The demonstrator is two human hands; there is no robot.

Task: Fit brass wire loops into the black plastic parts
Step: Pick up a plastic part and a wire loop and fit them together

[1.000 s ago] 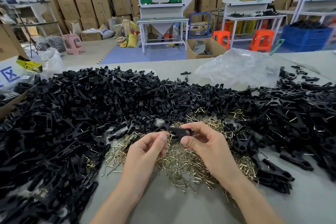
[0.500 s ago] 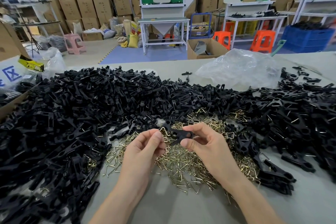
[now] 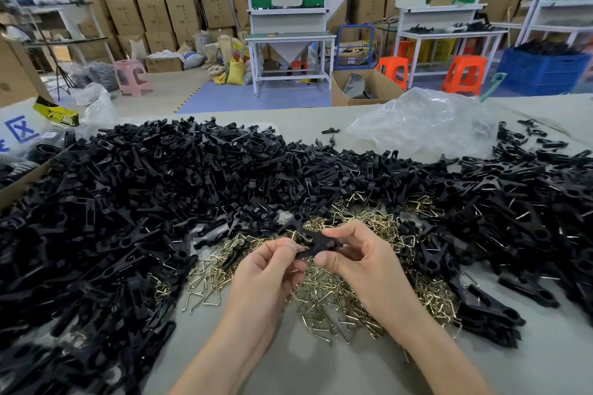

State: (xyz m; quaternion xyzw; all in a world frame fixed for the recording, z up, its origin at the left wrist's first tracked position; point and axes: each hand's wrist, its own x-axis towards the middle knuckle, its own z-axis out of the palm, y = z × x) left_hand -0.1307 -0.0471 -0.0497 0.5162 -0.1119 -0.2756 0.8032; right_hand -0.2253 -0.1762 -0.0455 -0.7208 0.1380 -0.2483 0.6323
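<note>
black plastic part (image 3: 317, 242), left hand (image 3: 268, 272) moved closer

Two hands (image 3: 266, 269) (image 3: 365, 266), two orange stools (image 3: 393, 69) (image 3: 463, 74); one pink stool (image 3: 131, 75)

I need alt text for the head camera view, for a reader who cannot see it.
A left hand and a right hand pinch one black plastic part over a pile of brass wire loops on a table. Heaps of black parts flank it; a clear plastic bag lies behind.
</note>
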